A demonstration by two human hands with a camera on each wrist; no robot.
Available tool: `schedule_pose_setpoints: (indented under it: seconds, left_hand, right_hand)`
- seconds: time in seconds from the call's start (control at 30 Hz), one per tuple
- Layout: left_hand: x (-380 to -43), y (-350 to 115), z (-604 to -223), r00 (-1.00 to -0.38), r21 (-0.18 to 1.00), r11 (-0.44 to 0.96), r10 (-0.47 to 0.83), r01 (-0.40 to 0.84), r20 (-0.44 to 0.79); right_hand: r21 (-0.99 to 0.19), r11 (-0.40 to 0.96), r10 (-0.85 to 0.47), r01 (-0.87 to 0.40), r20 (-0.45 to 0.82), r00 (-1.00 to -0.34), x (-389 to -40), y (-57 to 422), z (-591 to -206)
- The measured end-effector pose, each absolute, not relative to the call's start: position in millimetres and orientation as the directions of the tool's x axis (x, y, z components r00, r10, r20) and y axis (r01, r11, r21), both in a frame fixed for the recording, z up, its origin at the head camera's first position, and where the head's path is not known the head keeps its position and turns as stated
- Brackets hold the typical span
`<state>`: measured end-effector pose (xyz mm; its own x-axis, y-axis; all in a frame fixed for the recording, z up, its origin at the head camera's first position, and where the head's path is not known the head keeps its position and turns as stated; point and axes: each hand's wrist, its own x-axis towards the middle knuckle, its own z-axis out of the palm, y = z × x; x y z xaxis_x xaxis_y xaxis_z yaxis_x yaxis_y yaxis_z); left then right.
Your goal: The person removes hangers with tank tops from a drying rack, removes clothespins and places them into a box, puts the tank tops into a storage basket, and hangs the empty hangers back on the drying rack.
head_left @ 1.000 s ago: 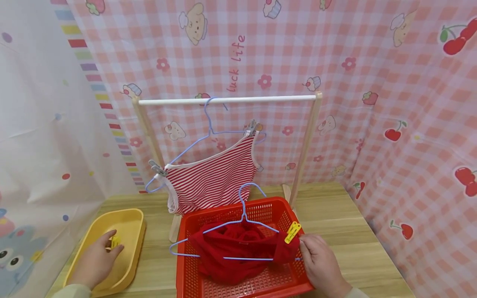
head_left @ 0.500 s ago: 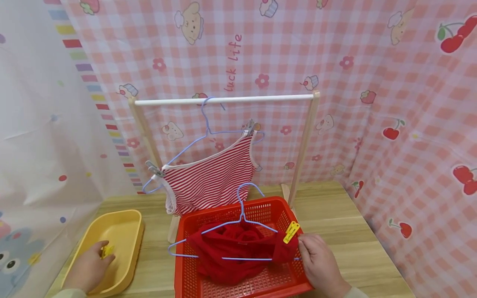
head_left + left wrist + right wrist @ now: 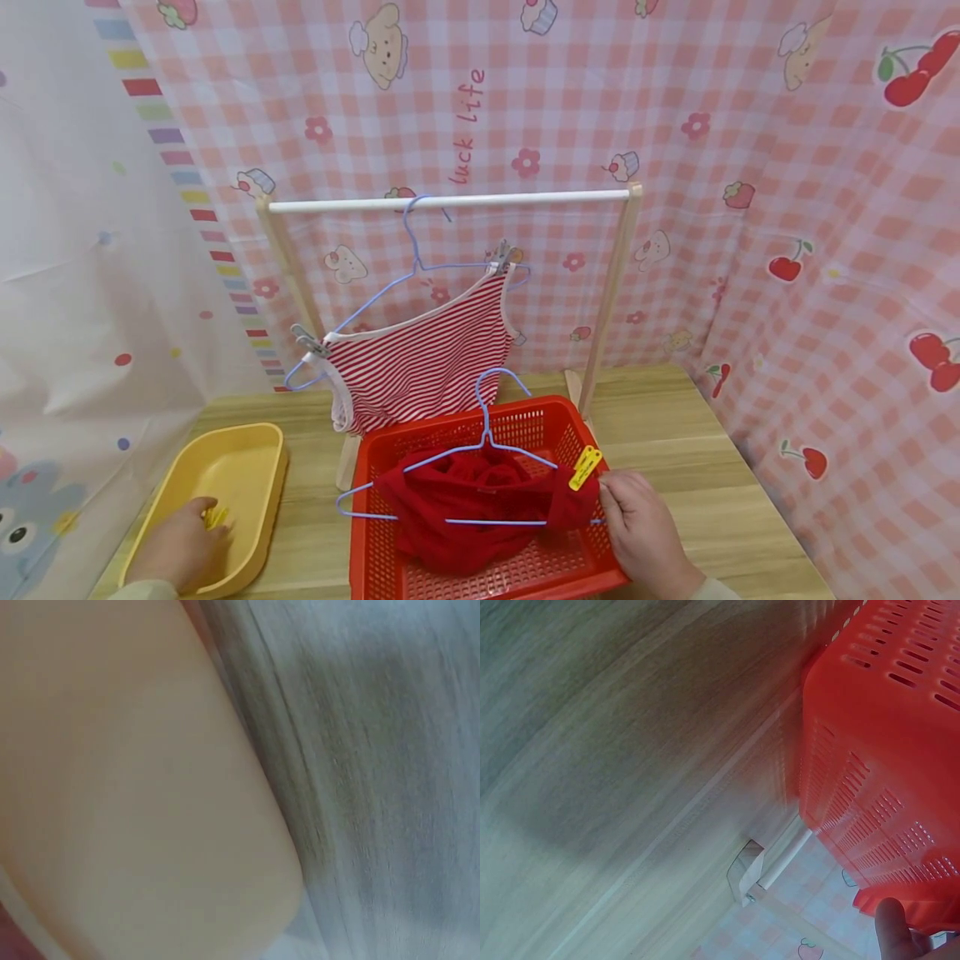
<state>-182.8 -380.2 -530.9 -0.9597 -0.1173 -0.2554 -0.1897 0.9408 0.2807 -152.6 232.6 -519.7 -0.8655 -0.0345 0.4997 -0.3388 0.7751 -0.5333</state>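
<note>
In the head view my left hand (image 3: 180, 542) is down in the yellow tray (image 3: 274, 467), its fingers and thumb around a yellow clothespin (image 3: 215, 517). My right hand (image 3: 647, 529) grips the right end of a blue hanger (image 3: 495, 522) at the right side of the red basket (image 3: 358, 550). Draped over this hanger is a red garment (image 3: 517, 500), its right corner fixed by another yellow clothespin (image 3: 586, 467); no clip shows on its left corner. The right wrist view catches one finger (image 3: 895, 930) by the basket rim.
Behind the basket stands a wooden rack with a white rod (image 3: 450, 202). From it hangs another blue hanger (image 3: 415, 242) bearing a red-striped top (image 3: 427, 358), held by grey clothespins (image 3: 309, 340). Patterned curtains (image 3: 570, 100) enclose the wooden table (image 3: 675, 433).
The left hand has drawn slightly toward the near left inside the tray, and the yellow clothespin has moved with it. My right hand keeps its grip on the hanger.
</note>
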Motion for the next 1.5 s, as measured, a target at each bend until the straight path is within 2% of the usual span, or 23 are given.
schedule_pose_setpoints:
  seconds: [0.47, 1.07, 1.5]
  left_hand:
    - [-179.7, -380.6, -536.8, -0.946, 0.237, 0.948, -0.139, -0.213, -0.294]
    - [-180.7, -378.3, -539.6, -0.943, 0.191, 0.967, -0.104, -0.171, -0.315]
    - [-178.4, -375.2, -537.8, -0.962, 0.203, 0.971, -0.067, -0.124, -0.265]
  right_hand:
    - [-0.536, 0.772, -0.030, -0.343, 0.507, -0.861, -153.0, 232.2, -522.4]
    - [-0.552, 0.769, -0.022, -0.323, 0.482, -0.876, -152.3, 231.8, -521.4]
    - [-0.540, 0.772, -0.023, -0.334, 0.502, -0.865, -153.1, 232.0, -521.4]
